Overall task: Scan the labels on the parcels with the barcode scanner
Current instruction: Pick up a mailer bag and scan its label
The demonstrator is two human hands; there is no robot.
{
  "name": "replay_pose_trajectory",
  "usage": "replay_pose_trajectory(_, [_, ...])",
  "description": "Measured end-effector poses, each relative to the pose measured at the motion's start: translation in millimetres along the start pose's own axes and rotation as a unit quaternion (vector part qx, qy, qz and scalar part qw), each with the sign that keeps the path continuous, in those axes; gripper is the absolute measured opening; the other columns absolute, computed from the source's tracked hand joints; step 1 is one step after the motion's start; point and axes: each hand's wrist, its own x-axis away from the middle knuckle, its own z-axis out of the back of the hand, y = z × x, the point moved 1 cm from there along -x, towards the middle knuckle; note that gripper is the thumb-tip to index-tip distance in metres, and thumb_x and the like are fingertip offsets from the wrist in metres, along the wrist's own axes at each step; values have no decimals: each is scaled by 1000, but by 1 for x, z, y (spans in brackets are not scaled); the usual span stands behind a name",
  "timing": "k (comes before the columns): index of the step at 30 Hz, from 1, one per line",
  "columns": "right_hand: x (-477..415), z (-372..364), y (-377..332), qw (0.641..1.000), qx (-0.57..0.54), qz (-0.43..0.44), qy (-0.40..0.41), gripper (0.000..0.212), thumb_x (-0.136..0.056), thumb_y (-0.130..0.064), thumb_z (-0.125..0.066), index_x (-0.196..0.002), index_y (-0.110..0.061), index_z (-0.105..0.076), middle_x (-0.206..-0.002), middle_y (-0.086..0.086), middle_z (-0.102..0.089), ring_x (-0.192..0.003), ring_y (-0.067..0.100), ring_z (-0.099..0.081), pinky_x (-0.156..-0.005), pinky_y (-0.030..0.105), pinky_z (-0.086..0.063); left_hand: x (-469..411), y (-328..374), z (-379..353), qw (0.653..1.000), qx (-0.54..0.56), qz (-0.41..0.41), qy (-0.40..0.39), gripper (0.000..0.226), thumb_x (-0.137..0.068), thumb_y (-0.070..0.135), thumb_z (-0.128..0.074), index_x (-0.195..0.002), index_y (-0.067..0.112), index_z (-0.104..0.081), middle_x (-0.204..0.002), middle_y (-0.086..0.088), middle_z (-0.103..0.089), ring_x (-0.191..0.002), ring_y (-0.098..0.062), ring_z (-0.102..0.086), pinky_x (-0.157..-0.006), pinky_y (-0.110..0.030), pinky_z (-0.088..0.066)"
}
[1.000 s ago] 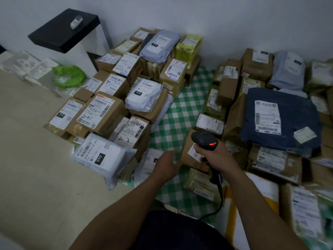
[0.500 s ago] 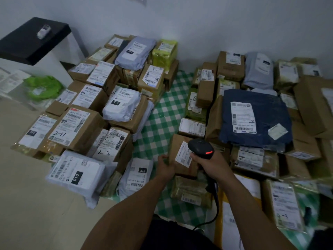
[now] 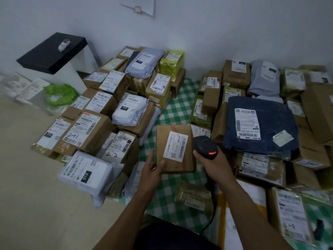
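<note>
My left hand [image 3: 150,173] grips the lower left corner of a brown cardboard parcel [image 3: 173,165], thumb on its face, and holds it lifted over the green checked cloth [image 3: 180,107]. A white label [image 3: 176,146] with barcodes faces up on it. My right hand [image 3: 211,164] grips a black barcode scanner [image 3: 204,146] just right of the parcel. A red light glows on the scanner's head, and its cable hangs down between my arms.
Stacked labelled boxes and mailer bags [image 3: 100,127] fill the left of the cloth. More parcels, with a dark blue bag [image 3: 270,123] on top, pile up at the right. A black-topped white stand [image 3: 54,51] stands by the wall. A small wrapped parcel [image 3: 194,197] lies under my right forearm.
My left hand reached the brown parcel, took hold of it and lifted it with its label turned up. My right hand with the scanner stayed beside it.
</note>
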Motion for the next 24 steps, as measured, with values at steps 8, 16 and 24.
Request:
replay_pose_trajectory(8, [5, -12, -20, 998, 23, 24, -60, 54, -82, -33, -88, -125, -44, -57, -117, -26, -65, -107, -3, -62, -101, 45, -56, 0, 73, 23, 978, -116, -171, -5, 53, -103, 24, -62, -153, 26, -47, -136, 14, -63, -123, 2, -61, -102, -25, -53])
replay_pose_trajectory(16, [11, -11, -45, 989, 89, 70, -92, 44, -90, -26, -81, -128, -33, -60, -111, -8, -72, -71, 9, -74, -56, 14, -51, -41, 152, 48, 908, -339, -243, -30, 53, -106, 28, -56, -157, 25, -42, -152, -1, -51, -134, -14, -48, -115, -44, -41])
replay_pose_trajectory(24, [17, -22, -50, 972, 171, 71, -143, 26, -88, -30, -80, -111, -27, -70, -86, 0, -77, -79, 18, -74, -78, 48, -63, -53, 179, 48, 881, -416, -226, -16, 54, -105, 25, -57, -157, 23, -41, -151, -8, -53, -136, -27, -50, -115, -42, -40])
